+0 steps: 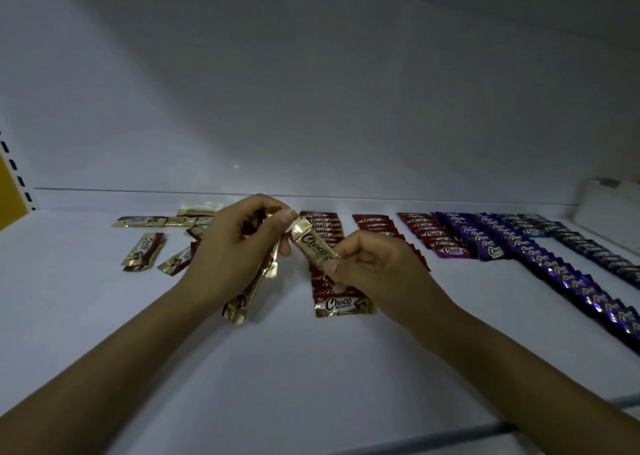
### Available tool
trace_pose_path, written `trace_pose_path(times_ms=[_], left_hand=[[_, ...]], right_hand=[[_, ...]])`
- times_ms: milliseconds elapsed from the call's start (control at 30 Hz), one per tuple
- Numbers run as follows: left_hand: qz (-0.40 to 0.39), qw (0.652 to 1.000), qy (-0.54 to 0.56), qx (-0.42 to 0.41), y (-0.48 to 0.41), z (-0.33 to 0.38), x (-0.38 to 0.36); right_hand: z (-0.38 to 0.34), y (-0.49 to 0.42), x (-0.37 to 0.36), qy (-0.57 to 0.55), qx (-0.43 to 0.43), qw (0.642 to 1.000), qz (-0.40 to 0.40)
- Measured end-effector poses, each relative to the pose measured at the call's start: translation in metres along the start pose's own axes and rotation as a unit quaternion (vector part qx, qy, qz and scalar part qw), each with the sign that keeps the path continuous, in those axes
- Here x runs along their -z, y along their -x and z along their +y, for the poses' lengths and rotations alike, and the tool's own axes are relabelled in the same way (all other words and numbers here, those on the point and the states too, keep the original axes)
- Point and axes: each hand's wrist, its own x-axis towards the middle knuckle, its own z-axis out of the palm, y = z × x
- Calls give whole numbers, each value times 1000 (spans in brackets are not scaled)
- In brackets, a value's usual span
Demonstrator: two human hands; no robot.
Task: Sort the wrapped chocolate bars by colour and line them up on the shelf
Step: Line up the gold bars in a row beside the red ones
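right hand (367, 264) pinching gold "Choco" bar (313, 243), left hand (235, 247) gripping gold bars (242, 307)

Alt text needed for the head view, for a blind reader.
Over a white shelf, the right hand pinches one gold bar; the left hand grips a gold bundle. Red rows and purple rows lie to the right.

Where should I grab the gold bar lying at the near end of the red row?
The gold bar lies flat and crosswise; its far edge meets the red row and the right hand crowds its right end. So pinch its left crimped end from the front left.
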Motion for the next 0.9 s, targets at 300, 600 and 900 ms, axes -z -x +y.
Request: trace_pose_path(times_ms=[300,600,900], left_hand=[[23,999,-39,26,-1,-5,5],[0,997,-70,18,2,-4,-1],[-13,998,-62,15,1,-10,0]], right_hand=[[24,49,29,419,204,880,-91],[29,38,24,335,118,928,-116],[31,14,33,357,88,928,-53]])
